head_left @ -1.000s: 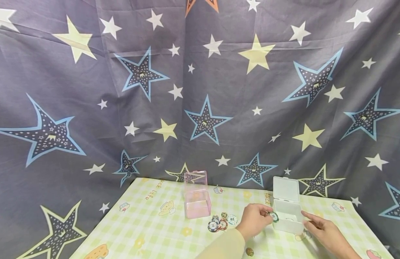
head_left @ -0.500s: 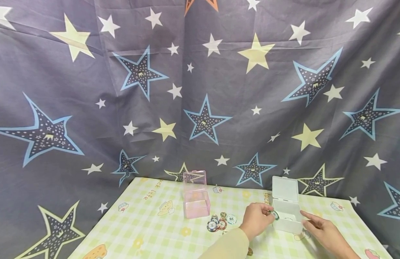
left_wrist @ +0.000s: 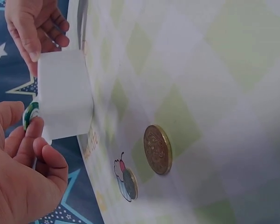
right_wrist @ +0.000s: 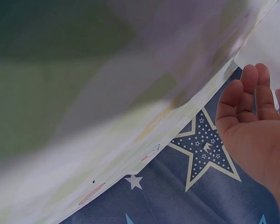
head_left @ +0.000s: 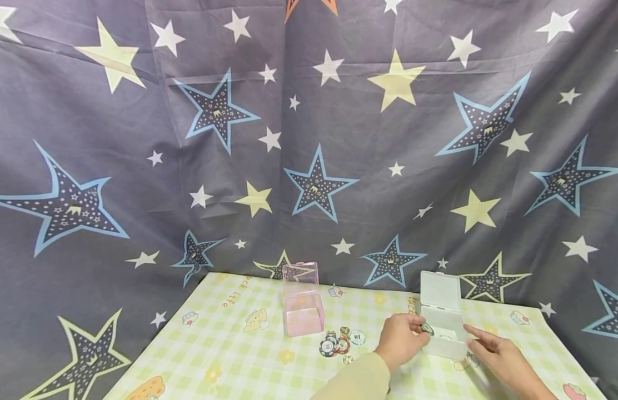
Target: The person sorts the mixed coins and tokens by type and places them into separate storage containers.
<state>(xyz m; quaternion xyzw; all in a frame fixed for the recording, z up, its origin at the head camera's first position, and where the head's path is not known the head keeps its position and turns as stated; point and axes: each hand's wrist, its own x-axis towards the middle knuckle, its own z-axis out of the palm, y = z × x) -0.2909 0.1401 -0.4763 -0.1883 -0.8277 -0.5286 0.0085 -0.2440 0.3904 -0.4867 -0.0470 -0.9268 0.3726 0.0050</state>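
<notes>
Chip [head_left: 427, 329]: thin rigid disc, green with pale patches, tilted on edge; in the head view its long outline slants from upper left to lower right. It sits at the left side of the white box [head_left: 443, 349], between the two hands; whether over the rim or inside, cannot tell. Left hand [head_left: 403, 340] pinches it between thumb and fingers, other fingers loosely curled. Right hand [head_left: 496, 355] has fingers relaxed, nearly straight, tips against the box's right wall, nothing gripped. Box smooth, opaque, rounded corners, lid raised at the back. Pink box [head_left: 304, 322] well to the left, clear plastic, lid also up. Patterned chips [head_left: 330, 346] overlap near it. Brownish coin [left_wrist: 157, 150], metal, embossed, on the checked cloth [head_left: 249, 361].
</notes>
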